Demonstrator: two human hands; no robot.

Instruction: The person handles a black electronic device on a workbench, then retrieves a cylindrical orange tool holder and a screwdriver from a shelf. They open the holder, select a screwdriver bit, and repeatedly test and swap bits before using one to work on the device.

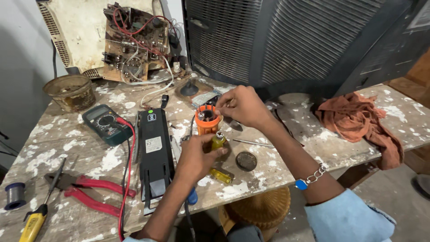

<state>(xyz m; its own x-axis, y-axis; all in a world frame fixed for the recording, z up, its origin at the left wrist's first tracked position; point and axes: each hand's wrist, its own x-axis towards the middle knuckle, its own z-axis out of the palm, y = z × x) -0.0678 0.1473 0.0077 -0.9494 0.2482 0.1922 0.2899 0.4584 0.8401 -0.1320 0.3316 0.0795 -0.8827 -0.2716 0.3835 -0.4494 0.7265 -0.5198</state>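
Note:
My left hand [197, 156] grips a yellow translucent screwdriver handle [218, 141] with a metal socket on top, held upright over the paint-stained wooden table [53, 152]. Just above it stands an orange round bit holder [207, 120] with several metal bits inside. My right hand [242, 105] hovers at the holder's right rim, fingers pinched together on something small that I cannot make out. A second yellow piece [222, 175] lies on the table below my left hand.
A long black device [154, 152] lies left of my hands, beside a green multimeter [106, 123] with a red lead. Red pliers [87, 190], solder spool [15, 195], round tin lid [246, 161], orange rag [358, 118], exposed circuit board [134, 42] and a large dark television casing [291, 40] surround the work.

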